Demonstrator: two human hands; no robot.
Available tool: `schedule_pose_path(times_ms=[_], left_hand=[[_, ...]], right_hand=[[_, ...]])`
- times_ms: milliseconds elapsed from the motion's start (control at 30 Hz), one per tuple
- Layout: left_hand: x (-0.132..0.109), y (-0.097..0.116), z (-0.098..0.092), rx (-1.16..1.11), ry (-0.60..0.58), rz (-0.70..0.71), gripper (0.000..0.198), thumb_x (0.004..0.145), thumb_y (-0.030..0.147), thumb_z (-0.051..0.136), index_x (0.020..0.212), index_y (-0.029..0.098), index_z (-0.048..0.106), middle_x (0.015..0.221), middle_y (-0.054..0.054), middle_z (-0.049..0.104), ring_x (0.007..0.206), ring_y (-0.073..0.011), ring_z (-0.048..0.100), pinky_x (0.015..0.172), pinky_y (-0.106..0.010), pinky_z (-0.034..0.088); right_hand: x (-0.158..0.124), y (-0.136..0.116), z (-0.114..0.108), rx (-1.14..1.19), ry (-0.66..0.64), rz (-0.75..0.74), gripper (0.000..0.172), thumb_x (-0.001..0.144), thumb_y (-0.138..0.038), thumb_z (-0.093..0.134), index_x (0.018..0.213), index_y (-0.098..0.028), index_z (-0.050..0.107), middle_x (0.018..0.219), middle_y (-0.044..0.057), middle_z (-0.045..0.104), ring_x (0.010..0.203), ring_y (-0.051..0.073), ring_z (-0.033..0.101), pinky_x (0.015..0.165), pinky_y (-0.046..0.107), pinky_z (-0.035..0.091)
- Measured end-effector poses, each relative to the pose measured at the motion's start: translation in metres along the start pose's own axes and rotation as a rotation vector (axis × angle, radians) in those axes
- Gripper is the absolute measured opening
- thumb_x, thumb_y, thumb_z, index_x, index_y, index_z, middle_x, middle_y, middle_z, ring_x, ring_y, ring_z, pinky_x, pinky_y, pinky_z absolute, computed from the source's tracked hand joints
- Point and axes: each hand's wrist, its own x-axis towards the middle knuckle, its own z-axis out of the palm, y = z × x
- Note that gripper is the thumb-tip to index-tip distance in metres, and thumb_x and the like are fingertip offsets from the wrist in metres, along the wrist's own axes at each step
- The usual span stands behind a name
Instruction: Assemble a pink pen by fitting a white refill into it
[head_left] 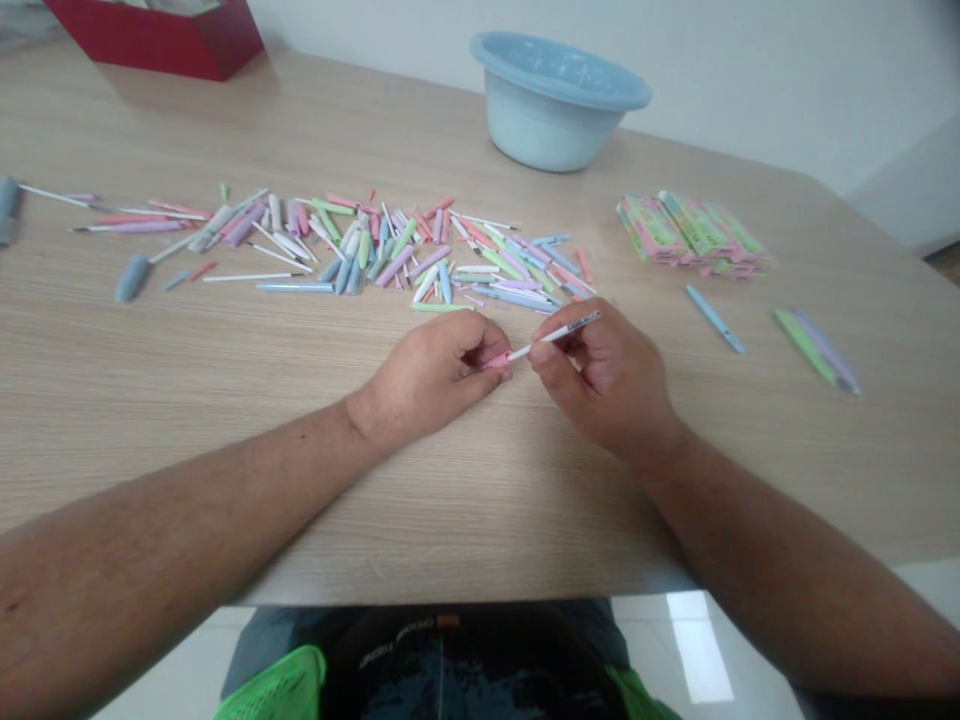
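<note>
My left hand (431,375) pinches a small pink pen part (496,359) between thumb and fingers. My right hand (600,385) holds a thin white refill (559,334), whose near end meets the pink part. Both hands rest low over the wooden table (225,400), near its front edge. Just beyond them lies a wide scatter of pastel pen parts (420,255): barrels, caps and white refills in pink, green, blue and purple.
A light blue plastic basin (555,105) stands at the back. A stack of colourful packets (690,235) lies to the right, with a blue pen (714,319) and a green and a purple pen (817,350) nearby. A red box (165,35) sits at the far left corner.
</note>
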Motion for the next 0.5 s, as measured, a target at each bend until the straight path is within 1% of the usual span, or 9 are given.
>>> schedule_pose_path(times_ms=[133,267,367,500], left_hand=[[0.0001,0.0010,-0.0005,0.014,-0.002,-0.007,0.009,0.098,0.028,0.072,0.093,0.019,0.073,0.085,0.000,0.072,0.077,-0.0165,0.067,0.071,-0.029,0.049],[0.0003,0.0021,-0.0011,0.004,-0.005,-0.010,0.009,0.098,0.027,0.073,0.093,0.019,0.073,0.085,0.000,0.072,0.077,-0.0166,0.068,0.071,-0.029,0.049],[0.0001,0.0016,-0.0014,0.003,0.013,0.010,0.007,0.098,0.026,0.074,0.095,0.020,0.073,0.087,0.000,0.072,0.079,-0.0170,0.069,0.072,-0.030,0.051],[-0.0009,-0.0002,-0.0029,0.043,0.032,0.072,0.006,0.100,0.026,0.074,0.098,0.021,0.071,0.091,-0.001,0.072,0.083,-0.0185,0.070,0.076,-0.031,0.054]], right_hand=[[-0.0009,-0.0014,0.0002,0.007,-0.022,0.045,0.014,0.107,-0.039,0.069,0.102,-0.026,0.067,0.086,-0.002,0.075,0.067,0.015,0.066,0.067,0.030,0.053],[-0.0010,-0.0026,-0.0005,0.020,-0.022,0.044,0.014,0.108,-0.038,0.069,0.102,-0.026,0.067,0.086,-0.002,0.075,0.068,0.015,0.067,0.067,0.030,0.054],[-0.0007,-0.0037,-0.0016,0.006,0.001,0.010,0.012,0.109,-0.037,0.069,0.104,-0.027,0.067,0.085,-0.003,0.074,0.069,0.015,0.067,0.068,0.030,0.055],[-0.0014,-0.0051,-0.0025,-0.030,0.009,-0.096,0.004,0.109,-0.032,0.069,0.108,-0.029,0.067,0.089,-0.002,0.076,0.073,0.016,0.071,0.071,0.031,0.057]])
